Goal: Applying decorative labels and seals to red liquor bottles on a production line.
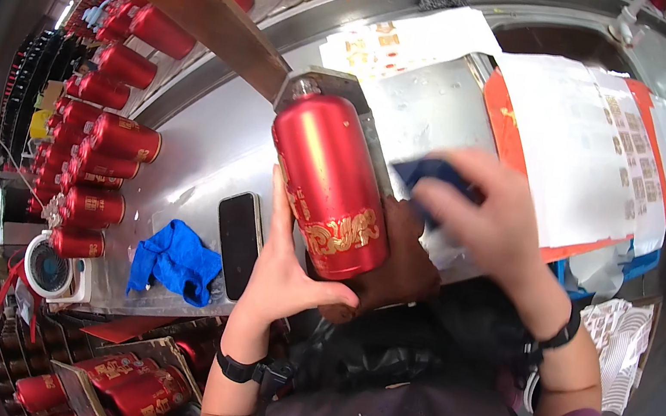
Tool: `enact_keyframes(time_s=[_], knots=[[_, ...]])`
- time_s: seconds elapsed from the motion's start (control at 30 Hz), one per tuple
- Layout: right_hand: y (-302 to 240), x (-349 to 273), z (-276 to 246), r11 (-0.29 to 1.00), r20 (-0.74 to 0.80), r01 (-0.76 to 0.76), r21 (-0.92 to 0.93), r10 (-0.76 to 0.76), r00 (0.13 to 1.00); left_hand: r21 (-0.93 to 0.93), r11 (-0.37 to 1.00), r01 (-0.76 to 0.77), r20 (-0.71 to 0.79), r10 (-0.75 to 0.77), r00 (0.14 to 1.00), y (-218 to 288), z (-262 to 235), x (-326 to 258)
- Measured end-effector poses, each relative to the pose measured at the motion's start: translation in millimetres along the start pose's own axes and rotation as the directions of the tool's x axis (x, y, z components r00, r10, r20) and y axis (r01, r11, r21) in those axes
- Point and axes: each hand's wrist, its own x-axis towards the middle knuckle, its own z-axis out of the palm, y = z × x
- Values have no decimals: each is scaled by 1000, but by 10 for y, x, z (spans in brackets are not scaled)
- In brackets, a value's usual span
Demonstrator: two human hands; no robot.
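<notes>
A shiny red bottle with gold decoration near its base lies tilted in front of me, its clear neck against a dark holder at the end of a brown beam. My left hand cradles its lower end, fingers along the left side and thumb by the base. To the right of the bottle, my right hand is smeared by motion. Between its thumb and fingers is a dark blue flat piece, like a scraper or folded cloth; its kind is unclear. A brown block sits beside the bottle's base.
White sheets with gold prints lie on an orange sheet at the right. A blue cloth and a black phone rest on the metal table at the left. Rows of red bottles stand beyond, near a small white fan.
</notes>
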Motion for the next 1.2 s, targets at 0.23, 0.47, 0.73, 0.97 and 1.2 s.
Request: enact_keyframes(time_s=[0.23, 0.47, 0.73, 0.97, 1.2], knots=[[-20, 238, -65, 894, 27, 266, -360, -276, 961, 278, 959, 63, -122, -30, 992, 130, 100, -48], [-195, 297, -24, 923, 128, 248, -295, -219, 967, 594, 802, -59, -91, 140, 986, 381, 29, -79], [-495, 251, 118, 913, 441, 376, -161, -274, 855, 244, 970, 13, -158, 26, 987, 36, 124, 34], [-435, 407, -57, 876, 143, 300, -377, -265, 954, 455, 890, 14, -154, 63, 986, 251, -22, -85], [-341, 91, -25, 926, 102, 197, -323, -173, 980, -223, 964, 143, -46, -157, 986, -68, 34, -115]])
